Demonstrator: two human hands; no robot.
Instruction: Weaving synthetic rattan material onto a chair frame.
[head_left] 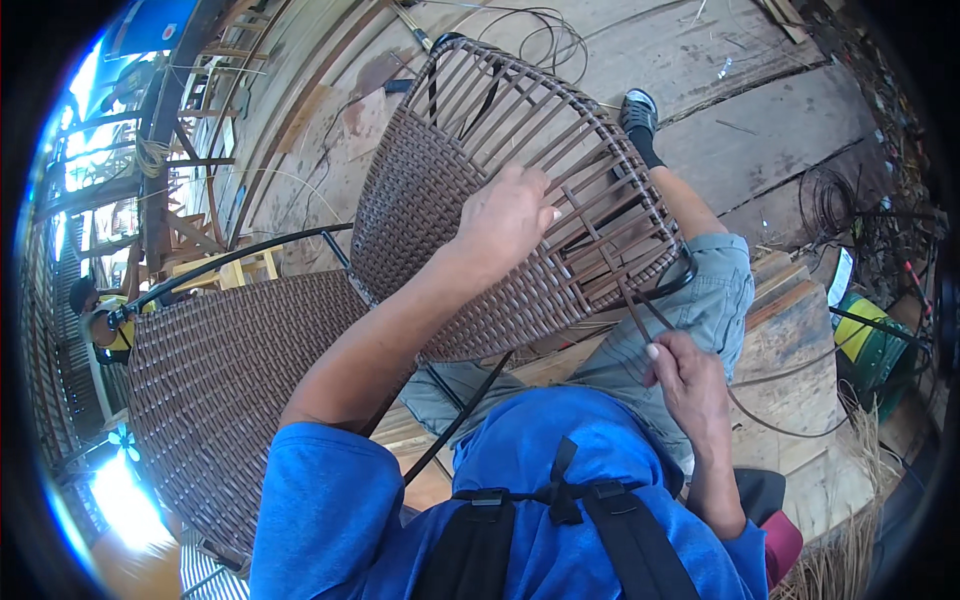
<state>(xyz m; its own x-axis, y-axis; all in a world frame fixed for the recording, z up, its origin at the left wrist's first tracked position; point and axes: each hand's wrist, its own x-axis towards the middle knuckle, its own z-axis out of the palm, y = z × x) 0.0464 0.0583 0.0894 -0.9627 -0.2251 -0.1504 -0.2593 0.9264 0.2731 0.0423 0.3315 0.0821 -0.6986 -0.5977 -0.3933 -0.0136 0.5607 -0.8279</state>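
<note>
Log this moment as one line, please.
left hand: pressed on woven chair panel | right hand: pinching brown rattan strand | weave: unfinished on right

Left hand [508,215] pressed flat on brown woven rattan chair back [440,200], fingers among the open strands. Right hand [688,380], nearer and to the right, pinches a loose brown rattan strand [632,305]. Plank floor [760,130] beneath.

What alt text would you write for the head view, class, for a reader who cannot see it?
A person's left hand presses on a half-woven brown wicker chair while the right hand pinches a loose brown weaving strand. Wooden floorboards lie beneath.
</note>
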